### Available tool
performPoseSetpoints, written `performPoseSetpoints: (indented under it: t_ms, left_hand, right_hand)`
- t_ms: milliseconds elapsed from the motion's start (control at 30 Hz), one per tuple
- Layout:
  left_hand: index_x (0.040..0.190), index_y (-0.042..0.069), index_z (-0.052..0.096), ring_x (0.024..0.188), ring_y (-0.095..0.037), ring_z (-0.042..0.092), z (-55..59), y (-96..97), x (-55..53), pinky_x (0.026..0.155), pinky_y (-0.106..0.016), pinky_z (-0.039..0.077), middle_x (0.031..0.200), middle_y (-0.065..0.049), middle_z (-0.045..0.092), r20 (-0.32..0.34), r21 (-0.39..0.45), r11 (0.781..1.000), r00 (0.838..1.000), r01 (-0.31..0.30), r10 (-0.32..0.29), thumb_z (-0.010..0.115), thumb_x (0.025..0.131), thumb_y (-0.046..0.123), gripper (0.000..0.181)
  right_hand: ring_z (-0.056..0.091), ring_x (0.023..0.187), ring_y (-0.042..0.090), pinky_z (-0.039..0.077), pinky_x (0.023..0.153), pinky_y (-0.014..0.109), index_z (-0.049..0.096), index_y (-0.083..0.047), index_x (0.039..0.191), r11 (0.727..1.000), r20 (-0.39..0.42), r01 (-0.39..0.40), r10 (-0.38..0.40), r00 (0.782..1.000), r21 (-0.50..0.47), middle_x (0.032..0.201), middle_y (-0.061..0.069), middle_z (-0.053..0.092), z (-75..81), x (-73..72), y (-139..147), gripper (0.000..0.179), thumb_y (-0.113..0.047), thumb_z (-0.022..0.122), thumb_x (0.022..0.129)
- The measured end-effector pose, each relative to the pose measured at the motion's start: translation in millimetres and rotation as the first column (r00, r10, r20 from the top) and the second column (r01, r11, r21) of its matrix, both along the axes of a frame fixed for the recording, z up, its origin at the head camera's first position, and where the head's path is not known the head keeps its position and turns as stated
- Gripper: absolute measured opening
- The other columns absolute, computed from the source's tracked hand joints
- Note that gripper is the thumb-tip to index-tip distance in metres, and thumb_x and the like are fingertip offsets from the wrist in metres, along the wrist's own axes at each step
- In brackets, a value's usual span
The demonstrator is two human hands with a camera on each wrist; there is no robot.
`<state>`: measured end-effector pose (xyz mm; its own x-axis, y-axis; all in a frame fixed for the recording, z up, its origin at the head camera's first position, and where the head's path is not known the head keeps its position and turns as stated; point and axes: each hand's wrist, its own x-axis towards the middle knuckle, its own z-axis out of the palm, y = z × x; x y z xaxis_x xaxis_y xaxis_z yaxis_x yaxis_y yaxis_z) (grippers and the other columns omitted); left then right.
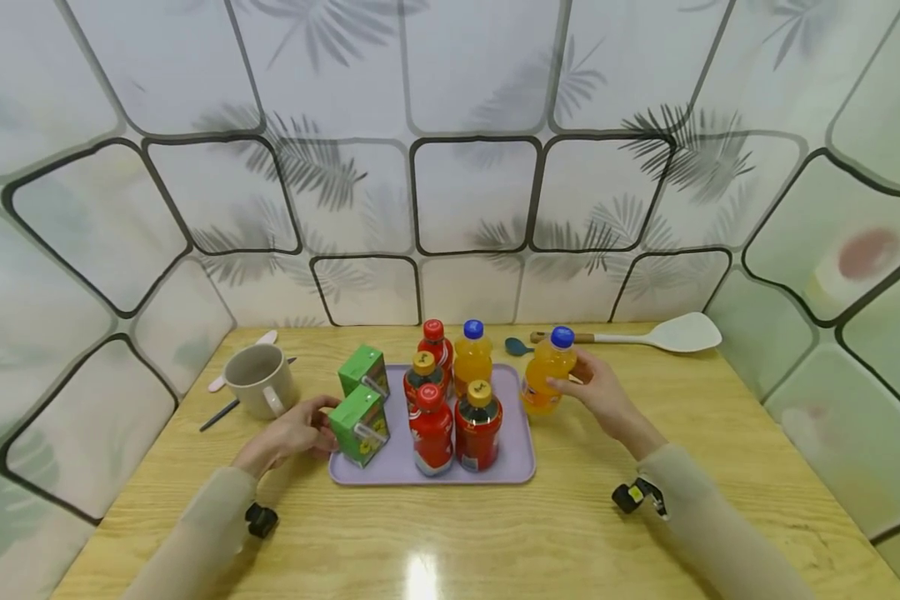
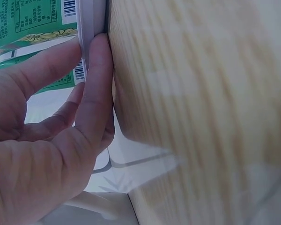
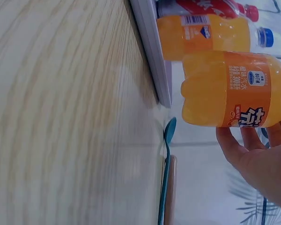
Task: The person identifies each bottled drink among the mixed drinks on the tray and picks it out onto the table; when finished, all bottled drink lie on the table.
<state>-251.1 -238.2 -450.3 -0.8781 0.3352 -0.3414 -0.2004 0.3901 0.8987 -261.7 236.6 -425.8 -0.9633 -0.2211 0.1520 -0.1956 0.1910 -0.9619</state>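
My left hand (image 1: 292, 433) pinches the left rim of the lilac tray (image 1: 516, 457); in the left wrist view the thumb is over the rim and a finger beneath it. Two green drink cartons (image 1: 358, 427) stand on the tray beside that hand. My right hand (image 1: 607, 398) grips a blue-capped orange soda bottle (image 3: 248, 91), held off the table by the tray's right edge. A second orange soda bottle (image 1: 472, 362) stands on the tray, among red-capped bottles (image 1: 431, 433) and gold-capped dark drink bottles (image 1: 478, 429) with red labels.
On the left are a grey mug (image 1: 258, 379), a dark pen-like stick (image 1: 220, 415) and a pale pink utensil (image 1: 216, 383). A white spatula (image 1: 686, 332) and a teal spoon (image 1: 517, 347) lie behind the right hand. Patterned walls (image 1: 472, 196) enclose the wooden table.
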Motion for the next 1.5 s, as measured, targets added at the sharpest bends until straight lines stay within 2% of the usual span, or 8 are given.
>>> performPoseSetpoints:
  t_ms: [300,533,700,867,933,1033,1233,1500]
  left_hand:
    - [0.140,-0.006,0.034,0.084,-0.020,0.060,-0.2,-0.5,3.4,0.077,-0.036,0.062,0.098,-0.012,0.049,-0.002,0.014,1.000,1.000,-0.002,0.002,0.063,0.080,-0.015,0.067]
    - [0.142,-0.007,0.033,0.085,-0.020,0.061,-1.2,-0.8,6.5,0.077,-0.036,0.062,0.100,-0.014,0.052,-0.015,0.024,1.000,1.000,-0.019,0.020,0.061,0.081,-0.016,0.067]
    - [0.143,-0.008,0.034,0.089,-0.019,0.061,-2.3,-3.8,6.3,0.078,-0.032,0.061,0.105,-0.016,0.055,-0.067,-0.007,1.000,0.998,-0.003,0.003,0.067,0.080,-0.012,0.070]
    - [0.143,-0.010,0.034,0.098,-0.021,0.059,-3.0,-10.6,10.7,0.079,-0.028,0.058,0.113,-0.018,0.058,-0.102,-0.021,0.998,0.993,0.058,-0.060,0.075,0.078,-0.004,0.077]
    - [0.143,-0.011,0.032,0.101,-0.022,0.058,-3.4,-12.2,13.2,0.080,-0.030,0.059,0.114,-0.019,0.058,-0.088,0.005,0.997,0.993,0.080,-0.079,0.075,0.078,-0.003,0.079]
    - [0.144,-0.011,0.030,0.102,-0.022,0.057,-3.5,-12.8,16.1,0.081,-0.032,0.060,0.115,-0.019,0.057,-0.073,0.033,0.996,0.994,0.088,-0.085,0.075,0.078,-0.003,0.080]
    - [0.143,-0.012,0.030,0.101,-0.021,0.057,-4.4,-13.1,18.4,0.083,-0.031,0.061,0.114,-0.019,0.057,-0.053,0.050,0.996,0.996,0.073,-0.070,0.075,0.079,-0.004,0.079]
    - [0.142,-0.016,0.028,0.102,-0.023,0.059,-2.5,-14.7,17.9,0.083,-0.027,0.059,0.113,-0.020,0.059,-0.090,0.062,0.988,0.987,0.140,-0.134,0.074,0.077,-0.004,0.080]
  right_hand:
    - [0.053,0.116,0.002,0.048,0.095,0.015,0.046,-0.003,0.143,0.995,0.043,0.082,-0.084,0.995,0.057,0.133,0.003,0.058,-1.6,3.5,17,0.063,-0.019,0.073,0.088]
    - [0.056,0.110,-0.004,0.048,0.091,0.011,0.043,0.000,0.144,0.990,0.055,0.138,-0.139,0.989,0.016,0.116,-0.019,0.060,-0.9,8.5,35,0.064,-0.019,0.071,0.090]
    - [0.057,0.106,-0.007,0.048,0.088,0.009,0.042,0.002,0.144,0.984,0.053,0.180,-0.180,0.982,0.015,0.110,-0.025,0.060,0.9,9.6,54,0.065,-0.020,0.071,0.090]
    - [0.058,0.104,-0.008,0.048,0.087,0.007,0.044,-0.001,0.144,0.978,0.031,0.210,-0.210,0.977,-0.006,0.108,-0.027,0.061,-1.2,10.0,73,0.061,-0.016,0.070,0.090]
    - [0.058,0.103,-0.008,0.049,0.086,0.007,0.045,-0.003,0.144,0.976,0.027,0.219,-0.218,0.976,-0.023,0.108,-0.027,0.062,-2.1,10.9,81,0.060,-0.014,0.070,0.090]
    - [0.058,0.102,-0.008,0.048,0.085,0.006,0.045,-0.005,0.146,0.971,0.035,0.235,-0.234,0.972,-0.039,0.108,-0.027,0.061,-3.0,12.4,91,0.061,-0.012,0.069,0.091]
    - [0.054,0.102,-0.011,0.046,0.084,0.004,0.040,-0.009,0.149,0.959,0.062,0.284,-0.284,0.957,0.019,0.107,-0.031,0.057,-3.2,12.1,106,0.067,-0.019,0.070,0.091]
    - [0.051,0.102,-0.010,0.044,0.081,0.002,0.038,-0.013,0.151,0.944,0.088,0.328,-0.331,0.939,0.044,0.110,-0.030,0.052,-4.2,10.1,124,0.070,-0.024,0.070,0.091]
